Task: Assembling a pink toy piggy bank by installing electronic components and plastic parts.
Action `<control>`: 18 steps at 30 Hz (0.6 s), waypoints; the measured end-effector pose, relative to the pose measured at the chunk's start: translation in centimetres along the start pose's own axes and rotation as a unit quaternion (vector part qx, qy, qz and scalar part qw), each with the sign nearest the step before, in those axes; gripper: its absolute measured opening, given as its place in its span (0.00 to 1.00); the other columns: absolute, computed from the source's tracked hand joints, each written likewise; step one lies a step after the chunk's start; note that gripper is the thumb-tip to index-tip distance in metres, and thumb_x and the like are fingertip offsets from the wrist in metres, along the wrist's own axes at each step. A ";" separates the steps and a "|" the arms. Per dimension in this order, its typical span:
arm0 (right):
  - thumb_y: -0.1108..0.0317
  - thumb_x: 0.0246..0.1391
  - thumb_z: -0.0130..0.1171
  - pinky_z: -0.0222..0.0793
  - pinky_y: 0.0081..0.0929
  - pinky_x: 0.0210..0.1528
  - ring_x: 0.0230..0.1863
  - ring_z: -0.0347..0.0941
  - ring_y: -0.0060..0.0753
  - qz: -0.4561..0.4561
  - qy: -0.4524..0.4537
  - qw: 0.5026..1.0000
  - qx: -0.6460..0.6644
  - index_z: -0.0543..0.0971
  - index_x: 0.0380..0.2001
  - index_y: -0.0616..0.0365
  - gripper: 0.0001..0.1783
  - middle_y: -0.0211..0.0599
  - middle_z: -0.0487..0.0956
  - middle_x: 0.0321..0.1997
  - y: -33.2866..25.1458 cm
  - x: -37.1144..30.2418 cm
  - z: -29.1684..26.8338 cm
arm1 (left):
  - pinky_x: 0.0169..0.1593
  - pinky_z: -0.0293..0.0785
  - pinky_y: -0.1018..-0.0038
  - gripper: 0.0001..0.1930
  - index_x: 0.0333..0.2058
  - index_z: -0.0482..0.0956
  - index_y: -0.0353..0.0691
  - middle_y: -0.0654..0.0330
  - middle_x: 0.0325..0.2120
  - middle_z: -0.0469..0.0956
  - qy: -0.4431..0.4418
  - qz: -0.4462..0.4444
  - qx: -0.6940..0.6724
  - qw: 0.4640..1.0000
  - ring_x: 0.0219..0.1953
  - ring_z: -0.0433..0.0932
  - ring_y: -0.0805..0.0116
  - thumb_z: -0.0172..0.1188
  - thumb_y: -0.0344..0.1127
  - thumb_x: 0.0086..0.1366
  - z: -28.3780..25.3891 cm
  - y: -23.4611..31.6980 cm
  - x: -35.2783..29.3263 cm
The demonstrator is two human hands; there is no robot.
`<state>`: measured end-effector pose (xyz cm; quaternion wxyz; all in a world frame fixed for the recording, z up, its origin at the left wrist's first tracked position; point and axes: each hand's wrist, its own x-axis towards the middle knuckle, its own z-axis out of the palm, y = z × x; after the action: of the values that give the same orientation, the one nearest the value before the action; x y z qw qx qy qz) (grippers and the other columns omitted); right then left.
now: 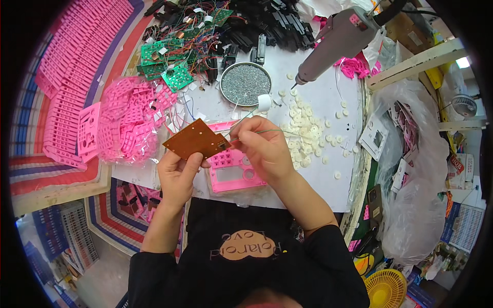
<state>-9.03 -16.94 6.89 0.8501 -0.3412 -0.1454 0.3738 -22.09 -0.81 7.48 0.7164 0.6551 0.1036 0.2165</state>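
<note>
My left hand (181,172) grips a brown circuit board (192,139) by its near edge, thumb on the upper face. At the board's right corner, my right hand (262,146) pinches thin wires (269,130) that run off past my fingers. A white tag (264,102) stands out just beyond that hand. Below both hands a pink plastic panel (239,182) with cut-out openings lies on the table, partly covered by the board and my hands. Farther off sits a round dish (246,83) full of small grey metal screws.
An electric screwdriver (334,43) hangs at the upper right, over a heap of cream round plastic pieces (303,128). Green circuit boards (177,77) with tangled wires and black parts (267,23) pile up at the back. Bagged pink parts (131,120) are at left.
</note>
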 end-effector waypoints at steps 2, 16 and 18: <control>0.75 0.59 0.58 0.70 0.24 0.46 0.42 0.72 0.21 0.003 -0.013 0.992 0.126 0.74 0.46 0.61 0.12 0.36 0.78 0.40 0.5 -0.4 0.1 | 0.33 0.78 0.73 0.08 0.41 0.78 0.32 0.54 0.37 0.81 0.019 0.003 -0.006 1.000 0.29 0.78 0.71 0.58 0.32 0.69 0.2 -0.4 -0.1; 0.68 0.65 0.46 0.68 0.17 0.33 0.32 0.72 0.18 0.054 -0.029 0.996 -0.064 0.75 0.56 0.66 0.21 0.36 0.80 0.41 -1.1 0.1 -0.3 | 0.39 0.80 0.73 0.17 0.52 0.72 0.28 0.46 0.47 0.78 -0.069 0.042 -0.128 0.988 0.35 0.82 0.64 0.53 0.35 0.72 1.0 -0.8 -0.3; 0.66 0.65 0.45 0.70 0.18 0.33 0.32 0.73 0.19 0.121 -0.083 0.989 0.016 0.74 0.56 0.68 0.22 0.38 0.80 0.42 0.8 -0.1 0.0 | 0.38 0.81 0.70 0.19 0.55 0.69 0.28 0.43 0.49 0.76 -0.100 -0.004 -0.201 0.975 0.36 0.83 0.60 0.51 0.37 0.73 1.5 -0.9 0.0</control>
<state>-9.57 -16.62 6.37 0.7892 -0.3102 -0.1669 0.5030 -21.29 -2.23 6.77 0.8410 0.5157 -0.0113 0.1632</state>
